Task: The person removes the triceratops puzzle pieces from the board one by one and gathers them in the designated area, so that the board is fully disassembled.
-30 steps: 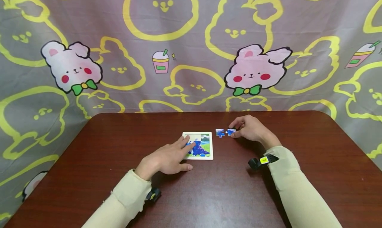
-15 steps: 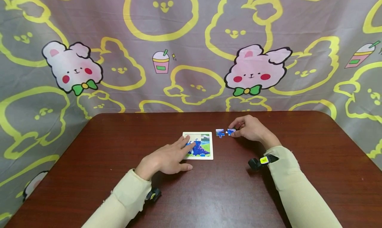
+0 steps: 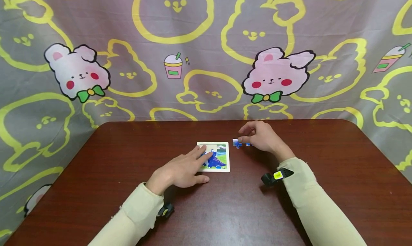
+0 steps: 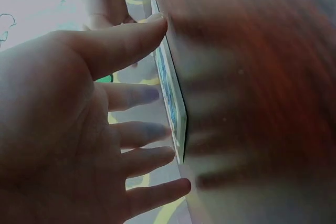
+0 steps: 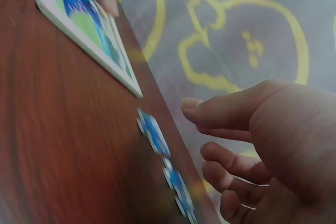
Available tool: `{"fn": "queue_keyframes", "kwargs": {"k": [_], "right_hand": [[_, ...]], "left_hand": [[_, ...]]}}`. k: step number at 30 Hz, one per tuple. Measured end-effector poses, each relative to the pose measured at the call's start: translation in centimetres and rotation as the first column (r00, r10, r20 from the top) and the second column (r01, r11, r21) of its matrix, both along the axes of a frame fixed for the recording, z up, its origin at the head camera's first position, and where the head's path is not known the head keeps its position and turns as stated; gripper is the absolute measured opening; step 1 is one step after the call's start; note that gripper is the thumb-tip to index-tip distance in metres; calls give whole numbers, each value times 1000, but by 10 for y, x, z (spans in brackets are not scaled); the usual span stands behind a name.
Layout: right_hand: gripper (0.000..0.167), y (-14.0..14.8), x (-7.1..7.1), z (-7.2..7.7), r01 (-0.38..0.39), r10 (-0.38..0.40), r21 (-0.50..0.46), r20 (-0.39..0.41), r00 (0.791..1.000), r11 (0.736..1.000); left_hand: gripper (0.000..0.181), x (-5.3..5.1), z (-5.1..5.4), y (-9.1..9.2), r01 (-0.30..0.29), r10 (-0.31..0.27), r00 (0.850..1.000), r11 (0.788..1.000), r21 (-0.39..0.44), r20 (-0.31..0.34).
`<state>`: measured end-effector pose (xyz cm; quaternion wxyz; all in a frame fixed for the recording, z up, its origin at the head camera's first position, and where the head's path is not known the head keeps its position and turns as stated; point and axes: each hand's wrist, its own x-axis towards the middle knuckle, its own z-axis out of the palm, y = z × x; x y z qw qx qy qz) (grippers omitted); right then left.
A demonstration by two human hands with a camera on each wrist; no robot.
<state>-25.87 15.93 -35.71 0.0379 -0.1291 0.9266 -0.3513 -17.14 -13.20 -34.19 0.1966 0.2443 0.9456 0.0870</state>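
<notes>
A white-rimmed jigsaw puzzle board (image 3: 228, 162) with a blue dinosaur picture lies on the table. Its upper part shows a pale bare patch. My left hand (image 3: 180, 170) lies over the board's left side, fingers spread and straight, hiding part of the picture. To the right of the board are two loose blue puzzle pieces. My right hand (image 3: 262, 137) hovers over them, fingers loosely bent, with nothing visible between thumb and fingers. In the right wrist view the nearer-to-board piece (image 5: 154, 134) and the other piece (image 5: 181, 192) lie flat, apart from the fingertips.
The brown wooden table (image 3: 219, 210) has rounded far corners. Behind its far edge hangs a grey curtain (image 3: 206, 56) with yellow outlines and cartoon bunnies. A black strap with a camera (image 3: 273, 178) sits on the right wrist.
My right hand has let go of the right-hand puzzle piece and shifted left and up, over towards the left-hand piece. The left hand and the board stay almost still.
</notes>
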Motion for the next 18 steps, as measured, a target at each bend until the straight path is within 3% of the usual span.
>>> {"fn": "queue_keyframes", "kwargs": {"k": [7, 18], "right_hand": [[27, -32, 11, 2, -80, 80, 21, 14, 997, 997], [38, -66, 27, -3, -144, 144, 108, 8, 989, 984]], "left_hand": [[78, 0, 0, 0, 51, -52, 999, 998, 45, 14], [79, 1, 1, -1, 63, -64, 997, 997, 35, 45]]}}
